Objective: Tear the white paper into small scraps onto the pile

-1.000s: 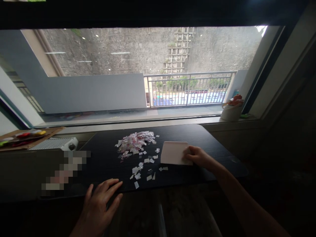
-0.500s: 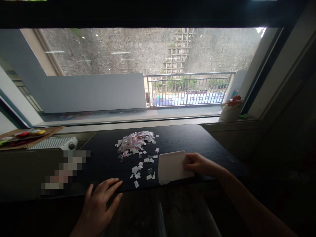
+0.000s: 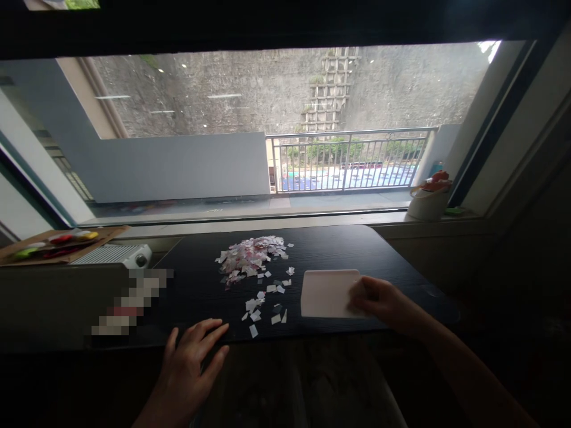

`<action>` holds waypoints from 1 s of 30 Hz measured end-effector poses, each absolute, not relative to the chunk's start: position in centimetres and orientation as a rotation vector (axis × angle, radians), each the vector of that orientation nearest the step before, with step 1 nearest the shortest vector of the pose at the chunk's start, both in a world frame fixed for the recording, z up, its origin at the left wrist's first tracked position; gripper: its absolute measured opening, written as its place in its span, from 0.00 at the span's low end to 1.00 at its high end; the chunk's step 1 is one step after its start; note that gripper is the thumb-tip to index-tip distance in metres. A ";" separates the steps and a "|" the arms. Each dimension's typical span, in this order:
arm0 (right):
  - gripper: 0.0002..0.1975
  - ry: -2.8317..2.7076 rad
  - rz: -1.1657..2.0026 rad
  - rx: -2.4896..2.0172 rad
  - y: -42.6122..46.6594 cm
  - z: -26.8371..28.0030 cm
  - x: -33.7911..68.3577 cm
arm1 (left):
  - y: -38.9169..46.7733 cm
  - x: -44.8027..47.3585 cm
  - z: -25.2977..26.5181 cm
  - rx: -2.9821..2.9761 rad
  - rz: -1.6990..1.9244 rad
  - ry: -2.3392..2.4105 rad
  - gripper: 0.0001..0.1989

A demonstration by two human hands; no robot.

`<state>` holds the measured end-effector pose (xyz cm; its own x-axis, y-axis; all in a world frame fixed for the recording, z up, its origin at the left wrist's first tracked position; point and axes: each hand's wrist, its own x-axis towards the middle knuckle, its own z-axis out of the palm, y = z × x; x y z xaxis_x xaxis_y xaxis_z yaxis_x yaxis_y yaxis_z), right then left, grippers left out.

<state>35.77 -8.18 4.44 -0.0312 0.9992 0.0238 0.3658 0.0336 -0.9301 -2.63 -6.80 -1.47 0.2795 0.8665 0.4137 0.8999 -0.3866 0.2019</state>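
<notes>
Now the right hand (image 3: pixel 379 297) is swinging its pinched pale card (image 3: pixel 325 294) inward from the table's (image 3: pixel 343 246) near edge, leaving paper scraps (image 3: pixel 252 255) lying apart; the left hand (image 3: pixel 195 355) is spreading there, holding nothing.

Left grip (image 3: pixel 194 353) palm down, loosely spread, right grip (image 3: pixel 379 300) pinched closed, right forearm (image 3: pixel 464 362) slanting inward
</notes>
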 end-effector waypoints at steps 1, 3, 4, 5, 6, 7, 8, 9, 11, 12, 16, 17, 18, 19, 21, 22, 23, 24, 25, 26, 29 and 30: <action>0.07 -1.515 0.958 -1.441 -8.1 4.2 35.3 | -6.7 -2.8 -1.5 -2.476 -0.698 -1.703 0.16; 0.07 -1.522 0.883 -1.448 -7.7 3.7 34.3 | -6.5 -3.2 -1.5 -2.535 -0.635 -1.715 0.17; 0.07 -1.528 0.852 -1.461 -7.5 3.4 33.8 | -6.4 -3.3 -1.5 -2.560 -0.605 -1.721 0.17; 0.07 -1.533 0.830 -1.476 -7.3 3.2 33.4 | -6.3 -3.5 -1.5 -2.579 -0.584 -1.726 0.17; 0.07 -1.548 0.829 -1.487 -7.2 3.0 33.0 | -6.2 -3.5 -1.5 -2.590 -0.574 -1.729 0.17; 0.07 -1.567 0.840 -1.492 -7.2 2.9 32.7 | -6.2 -3.5 -1.5 -2.594 -0.575 -1.731 0.17; 0.07 -1.586 0.853 -1.491 -7.1 2.9 32.5 | -6.2 -3.5 -1.5 -2.594 -0.586 -1.732 0.17; 0.06 -1.604 0.858 -1.487 -7.1 2.9 32.3 | -6.3 -3.3 -1.4 -2.589 -0.606 -1.734 0.17; 0.06 -1.623 0.844 -1.475 -7.1 3.2 31.8 | -6.5 -2.9 -1.3 -2.568 -0.660 -1.739 0.17; 0.06 -1.627 0.834 -1.469 -7.0 3.4 31.6 | -6.6 -2.7 -1.2 -2.556 -0.685 -1.744 0.17; 0.06 -1.699 0.833 -1.480 -6.9 4.0 31.5 | -6.9 -2.3 -0.9 -2.552 -0.712 -1.764 0.16; 0.05 -1.730 0.805 -1.509 -7.0 4.2 31.7 | -6.9 -2.3 -0.8 -2.559 -0.709 -1.768 0.16; 0.05 -1.759 0.756 -1.546 -7.2 4.5 32.1 | -6.9 -2.3 -0.8 -2.564 -0.708 -1.771 0.17; 0.05 -1.788 0.696 -1.585 -7.5 4.8 32.4 | -6.9 -2.3 -0.8 -2.566 -0.711 -1.773 0.17; 0.07 -1.831 0.584 -1.635 -8.2 5.5 32.8 | -6.9 -2.3 -0.9 -2.561 -0.723 -1.775 0.16; 0.07 -1.846 0.560 -1.630 -8.4 5.9 32.7 | -6.9 -2.3 -1.0 -2.553 -0.734 -1.773 0.16; 0.07 -1.850 0.563 -1.604 -8.6 6.1 32.3 | -6.9 -2.3 -1.1 -2.547 -0.743 -1.767 0.16; 0.07 -1.853 0.590 -1.560 -8.6 6.3 31.6 | -6.9 -2.2 -1.3 -2.541 -0.754 -1.757 0.16; 0.06 -1.852 0.621 -1.511 -8.5 6.4 30.6 | -6.9 -2.2 -1.5 -2.537 -0.761 -1.744 0.16; 0.05 -1.867 0.651 -1.478 -8.3 6.4 29.5 | -6.9 -2.2 -1.6 -2.532 -0.766 -1.732 0.16; 0.04 -1.954 0.613 -1.448 -7.4 6.3 26.7 | -7.0 -2.3 -1.8 -2.508 -0.759 -1.715 0.16; 0.04 -1.978 0.589 -1.457 -7.2 6.2 26.5 | -7.0 -2.4 -1.8 -2.506 -0.751 -1.714 0.16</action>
